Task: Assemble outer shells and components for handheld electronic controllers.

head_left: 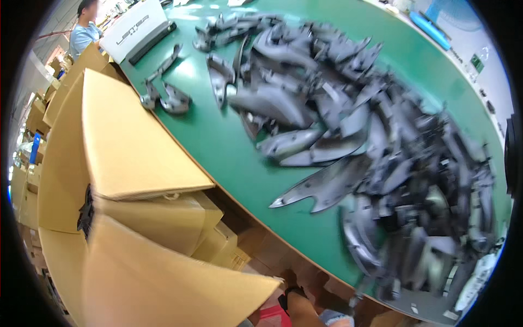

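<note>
In the head view, a bare forearm (305,310) wearing a black wristband (283,301) angles up from the lower edge beside the green tabletop (212,144); its side and whether its grip is spread or closed cannot be told. Curved dark-grey plastic panels (272,103) heap the tabletop. Dark capitals mark a white rectangular box (133,32).

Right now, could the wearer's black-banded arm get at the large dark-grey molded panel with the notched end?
Probably yes: the forearm shows low beside the green table, its hand indistinct, but the notched panel juts from the pile toward that side, its end uncovered. The arm would need to clear the table's edge.
</note>
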`<state>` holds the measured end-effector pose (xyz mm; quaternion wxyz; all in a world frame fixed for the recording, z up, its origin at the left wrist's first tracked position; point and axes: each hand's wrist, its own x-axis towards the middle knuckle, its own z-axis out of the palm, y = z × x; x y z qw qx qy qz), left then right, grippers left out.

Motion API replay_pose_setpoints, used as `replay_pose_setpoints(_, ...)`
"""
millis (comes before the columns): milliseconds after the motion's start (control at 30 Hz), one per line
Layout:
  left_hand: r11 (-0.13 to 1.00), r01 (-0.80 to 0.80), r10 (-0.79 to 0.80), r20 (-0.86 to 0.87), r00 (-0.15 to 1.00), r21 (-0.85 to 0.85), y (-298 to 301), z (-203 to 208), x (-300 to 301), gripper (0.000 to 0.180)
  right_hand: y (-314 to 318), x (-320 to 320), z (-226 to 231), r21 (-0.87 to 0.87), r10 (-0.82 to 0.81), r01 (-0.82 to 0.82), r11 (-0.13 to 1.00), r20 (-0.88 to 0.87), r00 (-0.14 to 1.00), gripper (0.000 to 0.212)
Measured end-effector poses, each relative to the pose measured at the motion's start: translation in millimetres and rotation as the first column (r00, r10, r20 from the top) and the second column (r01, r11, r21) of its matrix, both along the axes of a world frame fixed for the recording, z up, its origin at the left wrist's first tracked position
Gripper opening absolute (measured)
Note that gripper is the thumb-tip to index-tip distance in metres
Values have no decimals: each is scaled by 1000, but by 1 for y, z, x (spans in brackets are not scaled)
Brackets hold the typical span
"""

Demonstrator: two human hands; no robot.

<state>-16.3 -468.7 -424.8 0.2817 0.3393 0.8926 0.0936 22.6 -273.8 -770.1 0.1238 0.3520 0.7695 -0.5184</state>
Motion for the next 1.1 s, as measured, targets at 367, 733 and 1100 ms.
replay_pose_setpoints(367, 956, 139, -265, 562, 784, 258, 91, -44, -72, 51, 99, 60, 463, -326, 261, -360, 874, -309, 915, 29)
replay_pose_setpoints(733, 998, 63, -28, 939, 343, 7, -110, -72, 6, 56, 259, 217, 667, 528, -594, 513, 677, -19, 804, 24)
replay_pose_setpoints(1100, 997, 70, -70, 790, 609, 34, -177, 94, 130, 32, 179, 239, 659, 436, -567, 521, 734, -28, 823, 28)
